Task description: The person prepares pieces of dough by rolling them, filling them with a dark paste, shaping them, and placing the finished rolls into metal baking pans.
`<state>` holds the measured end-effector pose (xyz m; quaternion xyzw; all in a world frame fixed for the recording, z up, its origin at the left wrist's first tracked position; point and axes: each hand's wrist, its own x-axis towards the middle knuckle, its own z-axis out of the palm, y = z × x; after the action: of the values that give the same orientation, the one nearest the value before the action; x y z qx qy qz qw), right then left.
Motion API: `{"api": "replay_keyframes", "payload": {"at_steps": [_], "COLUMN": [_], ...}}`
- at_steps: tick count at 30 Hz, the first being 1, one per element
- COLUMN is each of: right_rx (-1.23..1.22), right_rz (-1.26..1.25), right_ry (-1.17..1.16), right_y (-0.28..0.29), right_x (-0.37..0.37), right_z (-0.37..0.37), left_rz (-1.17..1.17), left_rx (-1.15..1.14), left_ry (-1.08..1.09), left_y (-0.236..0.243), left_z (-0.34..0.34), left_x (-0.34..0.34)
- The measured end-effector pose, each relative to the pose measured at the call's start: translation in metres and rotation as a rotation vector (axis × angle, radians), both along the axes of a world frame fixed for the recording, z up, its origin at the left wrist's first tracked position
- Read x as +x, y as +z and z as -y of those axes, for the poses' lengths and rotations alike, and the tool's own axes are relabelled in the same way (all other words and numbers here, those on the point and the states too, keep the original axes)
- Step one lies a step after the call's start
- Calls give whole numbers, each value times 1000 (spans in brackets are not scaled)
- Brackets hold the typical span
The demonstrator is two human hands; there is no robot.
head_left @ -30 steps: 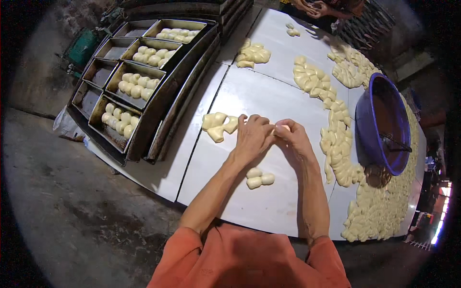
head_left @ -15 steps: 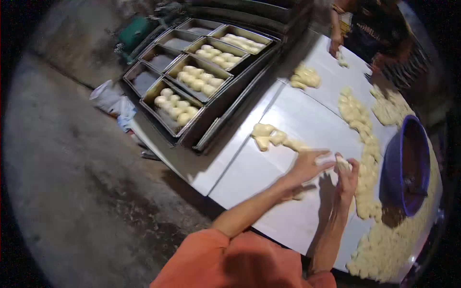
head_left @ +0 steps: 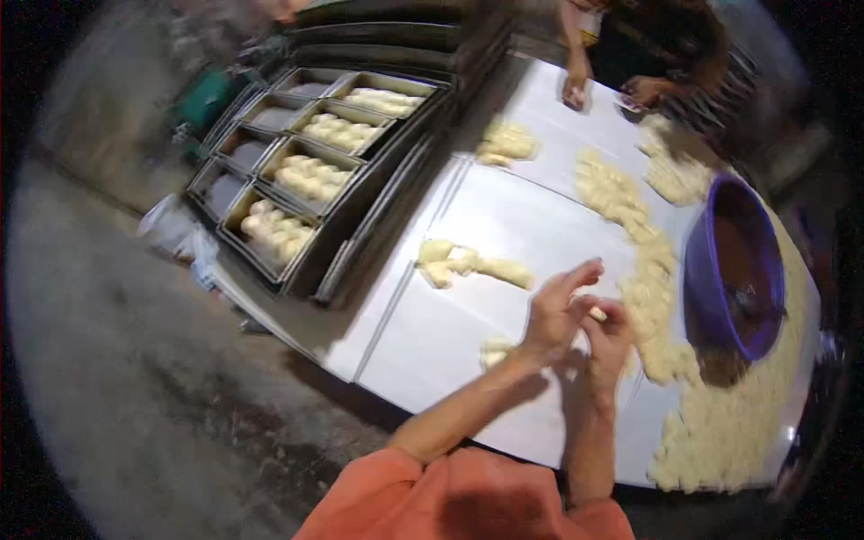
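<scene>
Over the white table my two hands meet, fingertips close together. My right hand pinches a small piece of dough, mostly hidden by its fingers. My left hand is beside it, fingers stretched out and thumb near the dough; it seems to hold nothing of its own. Just beyond the left hand lie pale strips of dough. Another dough piece is partly covered by my left forearm. A long row of dough pieces runs along the right of my hands.
A purple basin stands at the right, beside a broad spread of dough pieces. Far left, metal pans hold dough balls; several others hold none. A co-worker's hands are at the far edge, near a dough heap.
My hands have come closer together, the right rotating in toward the left. The whole view has shifted, so the table things appear farther left. The co-worker's hands have moved closer together.
</scene>
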<state>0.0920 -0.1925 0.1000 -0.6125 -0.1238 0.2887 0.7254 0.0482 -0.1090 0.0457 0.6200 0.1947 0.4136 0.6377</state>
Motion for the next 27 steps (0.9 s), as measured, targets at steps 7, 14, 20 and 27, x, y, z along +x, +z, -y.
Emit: {"api": "replay_keyframes", "payload": {"at_steps": [7,14,20,27], "right_rx": [419,236,-308,-1046], "right_rz": [-403,80,425,543], "right_ry": [102,-37,-140,490], "right_y": [1,4,5,-49], "right_x": [43,159,313,388], "right_z": [24,67,130,145], "left_rz": [244,-174,-400,-522], "left_rx": [38,-465,-311,-289], "left_ry": [-166,-570,-443,-535], "left_y": [-28,-10,6,24], "left_z": [36,44,11,8], "left_x": [39,21,7,3]}}
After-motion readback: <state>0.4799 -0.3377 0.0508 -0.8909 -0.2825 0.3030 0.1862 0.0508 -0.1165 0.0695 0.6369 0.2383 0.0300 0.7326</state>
